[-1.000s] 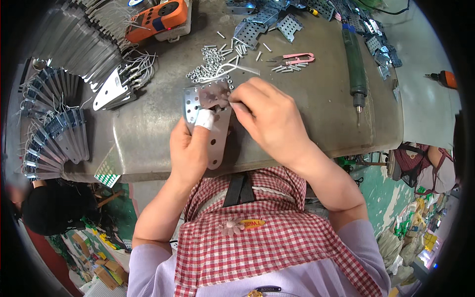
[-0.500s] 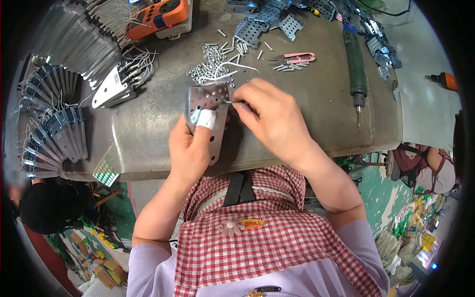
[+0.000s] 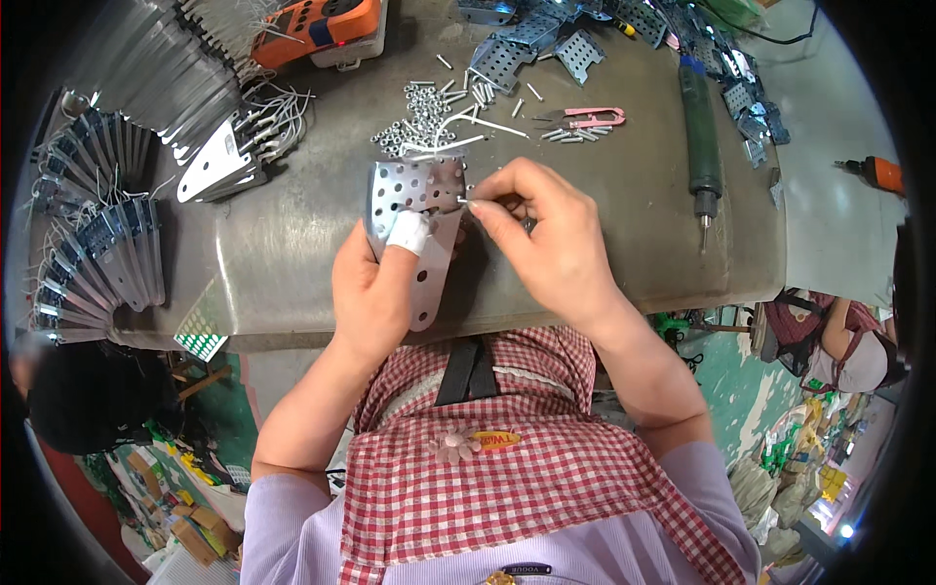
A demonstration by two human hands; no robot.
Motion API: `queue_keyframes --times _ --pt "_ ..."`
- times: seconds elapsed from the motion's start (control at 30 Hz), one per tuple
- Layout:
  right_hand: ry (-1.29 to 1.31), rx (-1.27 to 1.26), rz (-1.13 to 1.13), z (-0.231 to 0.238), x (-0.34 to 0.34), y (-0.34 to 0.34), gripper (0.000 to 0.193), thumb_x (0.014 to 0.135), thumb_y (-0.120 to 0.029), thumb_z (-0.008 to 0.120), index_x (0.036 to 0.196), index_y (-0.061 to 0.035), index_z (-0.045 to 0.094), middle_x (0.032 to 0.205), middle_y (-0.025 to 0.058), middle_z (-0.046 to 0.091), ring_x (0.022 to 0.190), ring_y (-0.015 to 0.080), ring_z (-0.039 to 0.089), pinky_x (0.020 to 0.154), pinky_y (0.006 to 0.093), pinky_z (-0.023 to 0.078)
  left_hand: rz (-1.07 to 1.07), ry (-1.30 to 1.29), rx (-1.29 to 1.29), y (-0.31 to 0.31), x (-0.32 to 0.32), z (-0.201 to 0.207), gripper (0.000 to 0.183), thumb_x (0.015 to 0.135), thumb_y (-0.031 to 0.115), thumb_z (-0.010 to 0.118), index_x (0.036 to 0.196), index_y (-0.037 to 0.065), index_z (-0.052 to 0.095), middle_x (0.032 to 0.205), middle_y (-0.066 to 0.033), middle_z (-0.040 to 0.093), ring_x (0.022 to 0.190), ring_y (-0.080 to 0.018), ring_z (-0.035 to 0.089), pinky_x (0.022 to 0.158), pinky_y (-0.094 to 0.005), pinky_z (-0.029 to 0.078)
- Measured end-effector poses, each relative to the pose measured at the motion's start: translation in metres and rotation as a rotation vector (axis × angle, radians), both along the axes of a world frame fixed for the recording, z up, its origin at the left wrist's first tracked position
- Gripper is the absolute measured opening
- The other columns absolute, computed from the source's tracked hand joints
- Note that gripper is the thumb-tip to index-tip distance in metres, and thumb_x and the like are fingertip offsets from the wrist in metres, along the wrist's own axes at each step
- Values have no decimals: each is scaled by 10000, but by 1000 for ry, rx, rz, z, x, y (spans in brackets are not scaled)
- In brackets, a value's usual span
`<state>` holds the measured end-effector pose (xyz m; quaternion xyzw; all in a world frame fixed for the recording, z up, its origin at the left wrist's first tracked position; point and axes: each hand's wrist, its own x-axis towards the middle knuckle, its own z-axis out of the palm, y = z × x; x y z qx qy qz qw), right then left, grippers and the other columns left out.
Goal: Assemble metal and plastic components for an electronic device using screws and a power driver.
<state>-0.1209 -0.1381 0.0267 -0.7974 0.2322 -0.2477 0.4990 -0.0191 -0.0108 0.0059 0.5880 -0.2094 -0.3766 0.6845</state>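
Observation:
My left hand (image 3: 378, 283), its thumb wrapped in white tape, grips a metal plate assembly. A perforated, shiny cover (image 3: 417, 178) forms its top, and a flat strip with a few larger holes (image 3: 423, 294) runs down toward me. My right hand (image 3: 556, 244) pinches a small screw (image 3: 463, 200) between thumb and forefinger, its tip at the cover's right edge. Whether it has entered a hole I cannot tell. Just beyond the assembly lie a pile of nuts (image 3: 425, 119), several loose screws (image 3: 482, 94) and white cord pieces (image 3: 497, 127).
Pink-handled thread snips (image 3: 597, 117) lie beyond my right hand. A green electric screwdriver (image 3: 702, 136) is on the right. Perforated metal parts (image 3: 502, 63) are heaped at the back. Stacked metal plates with wires (image 3: 219, 161) stand left, near an orange device (image 3: 317, 29).
The metal assembly has tilted, so its perforated face looks brighter. My right hand has shifted slightly right, and the screw in its fingertips now shows beside the cover's edge.

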Motion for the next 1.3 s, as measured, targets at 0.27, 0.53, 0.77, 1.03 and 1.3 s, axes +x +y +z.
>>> queue_keyframes --times 0.27,0.53,0.77,1.03,1.3 --pt "59 545 134 -2 -1 -13 262 743 -84 667 901 20 486 790 78 592 717 146 579 646 276 464 -67 -253 31 4 1 4 238 849 99 478 1053 -10 533 828 -51 601 725 -106 549 656 -244 445" --pt "86 -247 227 -14 24 -70 188 696 -134 682 820 -13 608 826 77 607 757 186 571 689 314 454 -75 221 -42 -5 15 4 281 924 203 381 1057 -18 493 933 -137 617 788 -201 617 673 -302 510" --pt "85 -818 -24 -29 25 -103 93 715 -41 598 788 -13 548 794 114 584 794 289 568 695 348 460 -22 229 -39 -15 17 6 345 899 231 359 1148 -3 413 1032 -164 571 822 -238 608 653 -337 527" --pt "-184 -258 196 12 18 -14 127 738 -49 605 861 -25 583 777 102 566 706 286 571 618 335 466 -104 -48 44 -19 4 3 330 875 104 374 1196 31 395 943 -78 557 782 -142 561 652 -274 476" --pt "-8 -691 149 27 2 -2 118 663 -75 537 762 -12 523 730 84 495 741 233 534 614 331 473 -161 -363 194 -22 -5 2 352 831 90 431 1174 16 423 776 -101 571 692 -161 557 651 -291 450"
